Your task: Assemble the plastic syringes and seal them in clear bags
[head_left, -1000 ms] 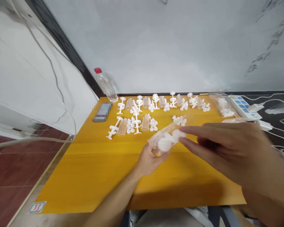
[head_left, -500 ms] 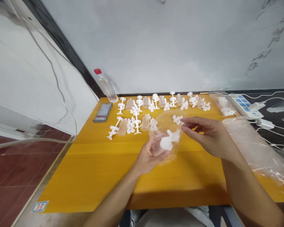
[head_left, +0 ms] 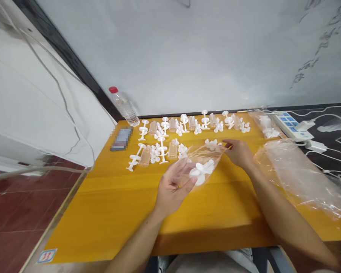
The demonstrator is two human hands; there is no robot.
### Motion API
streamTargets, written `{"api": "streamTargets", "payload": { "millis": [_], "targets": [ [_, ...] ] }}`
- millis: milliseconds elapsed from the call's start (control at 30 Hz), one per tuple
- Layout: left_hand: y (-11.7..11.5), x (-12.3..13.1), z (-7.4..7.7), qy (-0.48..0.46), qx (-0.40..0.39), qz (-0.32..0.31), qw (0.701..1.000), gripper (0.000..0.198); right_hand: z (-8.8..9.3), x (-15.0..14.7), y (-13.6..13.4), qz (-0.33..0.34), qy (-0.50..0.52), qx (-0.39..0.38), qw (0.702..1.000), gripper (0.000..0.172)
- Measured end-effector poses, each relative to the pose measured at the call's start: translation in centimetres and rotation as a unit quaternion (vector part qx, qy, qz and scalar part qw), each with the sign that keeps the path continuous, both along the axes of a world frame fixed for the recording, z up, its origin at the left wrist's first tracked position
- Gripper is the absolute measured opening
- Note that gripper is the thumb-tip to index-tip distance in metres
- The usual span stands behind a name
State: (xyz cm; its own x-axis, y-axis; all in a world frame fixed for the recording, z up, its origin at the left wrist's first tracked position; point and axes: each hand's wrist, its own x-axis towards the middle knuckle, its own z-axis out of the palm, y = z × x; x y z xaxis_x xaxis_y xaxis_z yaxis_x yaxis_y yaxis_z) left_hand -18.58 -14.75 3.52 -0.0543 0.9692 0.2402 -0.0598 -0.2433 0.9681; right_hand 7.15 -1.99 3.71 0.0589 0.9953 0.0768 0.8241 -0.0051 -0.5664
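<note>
My left hand [head_left: 170, 187] is closed around a clear plastic bag [head_left: 191, 156] above the middle of the table. White plastic pieces [head_left: 200, 172], one like a round disc, show inside the bag near my thumb. The fingers of my right hand [head_left: 240, 151] pinch the bag's far right edge, so it is drawn out between both hands. A white lobed piece [head_left: 213, 145] appears just beyond the bag, partly seen through it. Behind stand two rows of parts: white stemmed pieces [head_left: 163, 149], clear ribbed cylinders [head_left: 173, 149] and clusters of white lobed pieces [head_left: 155, 153].
A water bottle [head_left: 124, 107] with a red cap and a phone [head_left: 121, 138] are at the table's back left. At right lie a bag with white parts [head_left: 268, 127], a large clear plastic bag [head_left: 301, 178] and a power strip [head_left: 292, 125] with cables. A whiteboard [head_left: 170, 57] rises behind.
My right hand has moved from beside the white lobed piece to the bag's edge and gripped it. The bag is now stretched toward the right. My left hand has kept its hold.
</note>
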Motion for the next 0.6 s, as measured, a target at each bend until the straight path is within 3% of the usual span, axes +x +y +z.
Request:
{"api": "streamTargets", "payload": {
  "millis": [100,333,500,600],
  "targets": [
    [-0.1,0.2,-0.8,-0.016,0.005,-0.014,1.000,0.051,-1.8,0.1,0.7,0.023,-0.034,-0.036,0.999,0.028],
    [0.0,0.5,-0.7,-0.021,-0.004,-0.023,1.000,0.051,-1.0,0.0,-0.3,0.061,-0.060,-0.047,0.995,0.038],
    [-0.1,0.1,-0.2,-0.009,-0.025,0.018,0.999,0.053,-2.4,-1.5,0.3,0.098,-0.056,-0.064,0.991,0.023],
    [-0.2,-0.2,-0.3,-0.011,-0.018,0.028,0.999,0.050,-0.2,-1.4,-1.5,0.077,-0.037,-0.059,0.995,0.024]
  ]
}}
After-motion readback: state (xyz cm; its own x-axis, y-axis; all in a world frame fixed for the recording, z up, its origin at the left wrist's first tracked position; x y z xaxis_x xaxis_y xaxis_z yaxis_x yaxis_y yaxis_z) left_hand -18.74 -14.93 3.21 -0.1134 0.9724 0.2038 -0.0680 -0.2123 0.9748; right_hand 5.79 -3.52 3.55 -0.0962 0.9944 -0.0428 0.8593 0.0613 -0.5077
